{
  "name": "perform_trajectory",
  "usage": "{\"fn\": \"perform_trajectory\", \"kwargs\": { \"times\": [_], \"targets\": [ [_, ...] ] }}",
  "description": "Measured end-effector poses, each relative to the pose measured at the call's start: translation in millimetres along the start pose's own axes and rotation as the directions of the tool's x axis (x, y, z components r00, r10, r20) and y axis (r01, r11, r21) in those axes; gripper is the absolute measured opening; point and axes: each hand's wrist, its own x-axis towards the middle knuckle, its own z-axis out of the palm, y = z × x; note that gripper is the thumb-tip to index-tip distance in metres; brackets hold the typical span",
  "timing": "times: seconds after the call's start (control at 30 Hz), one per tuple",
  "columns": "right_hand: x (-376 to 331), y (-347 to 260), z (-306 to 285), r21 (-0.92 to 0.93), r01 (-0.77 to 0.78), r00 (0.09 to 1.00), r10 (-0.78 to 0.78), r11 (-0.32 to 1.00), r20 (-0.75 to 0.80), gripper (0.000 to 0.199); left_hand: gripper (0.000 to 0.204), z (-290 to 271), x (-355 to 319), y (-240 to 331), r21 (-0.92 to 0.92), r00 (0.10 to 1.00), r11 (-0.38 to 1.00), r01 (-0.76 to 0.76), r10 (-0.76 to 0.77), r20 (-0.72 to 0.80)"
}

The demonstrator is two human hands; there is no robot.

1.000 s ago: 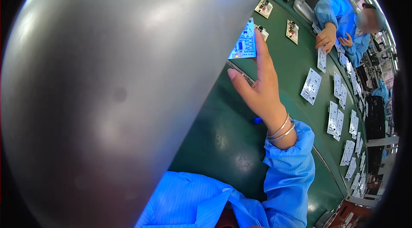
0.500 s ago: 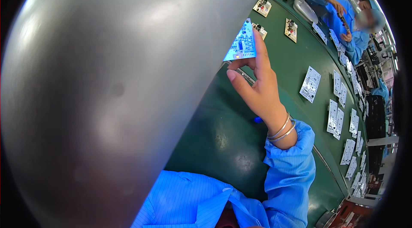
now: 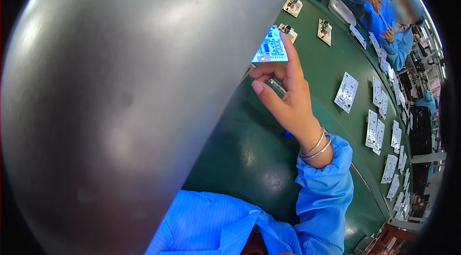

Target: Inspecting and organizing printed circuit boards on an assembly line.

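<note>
Head view is being half blocked by a large grey curved surface (image 3: 120,111), hiding the left hand. Right hand (image 3: 288,96) is pinching a small circuit board (image 3: 271,49) above the green table (image 3: 331,67), its left edge cut off.

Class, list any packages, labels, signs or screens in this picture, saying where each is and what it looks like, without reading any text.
None can be made out.
Nearest in kind: a small printed circuit board, lit blue-white, held up by the right hand beside the big grey dome.
More white boards lie in rows along the green belt.
</note>
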Motion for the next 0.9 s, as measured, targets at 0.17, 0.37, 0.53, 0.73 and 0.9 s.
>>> {"fn": "perform_trajectory", "kwargs": {
  "times": [0.17, 0.37, 0.53, 0.73, 0.9],
  "targets": [
    [-1.5, 2.9, -0.2, -0.061, 0.023, 1.0, -0.023, 0.998, -0.005, 0.085, 0.061, -0.1, -0.1, 0.0, 0.03, 0.998, 0.998, -0.052, 0.051, 0.026],
    [-3.4, 1.5, 0.6, -0.046, 0.037, 0.999, -0.037, 0.998, -0.006, 0.086, 0.062, 2.6, -6.4, 3.7, 0.032, 0.999, 0.999, 0.01, -0.009, -0.047],
    [-4.9, 0.2, -1.0, -0.023, 0.032, 0.999, -0.032, 0.999, 0.012, 0.086, 0.062, 1.6, -7.4, 1.7, 0.023, 0.999, 1.0, 0.017, -0.016, -0.041],
    [-6.2, -3.6, -2.7, -0.045, 0.033, 0.999, -0.033, 0.998, 0.009, 0.086, 0.063, 6.1, -4.5, 8.4, 0.011, 1.0, 1.0, -0.028, 0.028, -0.003],
    [-7.2, -3.7, -4.0, -0.034, 0.028, 1.0, -0.028, 0.999, 0.005, 0.084, 0.064, 9.4, -7.4, 4.5, 0.063, 0.987, 0.986, -0.154, 0.157, -0.044]
  ]
}}
